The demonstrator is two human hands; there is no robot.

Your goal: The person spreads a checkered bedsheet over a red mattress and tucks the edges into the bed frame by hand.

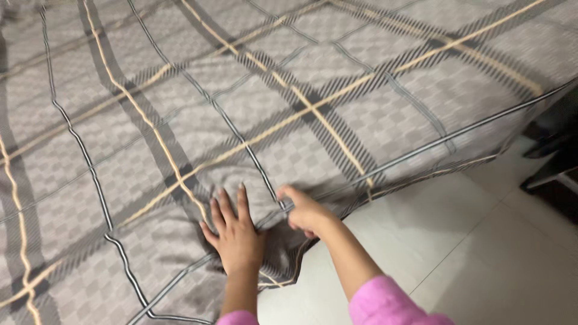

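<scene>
A grey checked bedsheet covered the bed, its woven cloth patterned with small tonal squares and crossed by wide dark-striped bands, thin cream lines and narrow black-and-white cords. The fabric lay mostly smooth across the top, then rumpled into soft folds near the bed's front edge, where it draped over the side toward the floor.

The left hand rested flat on the sheet just inside that front edge, palm down, fingers spread and straight, pressing the cloth without gripping anything. The right hand sat just beside it at the very edge, fingers curled closed around a gathered fold of the sheet, with the thumb lying along the top of the pinch. Between and below the two hands the cloth bunched into a darker, shadowed crease that hung past the edge.

Both forearms ended in bright pink sleeves of soft-looking fabric. The floor was laid with large pale, glossy tiles divided by thin joints. Near the bed's right corner, a dark object stood on the tiles, too blurred to identify.
</scene>
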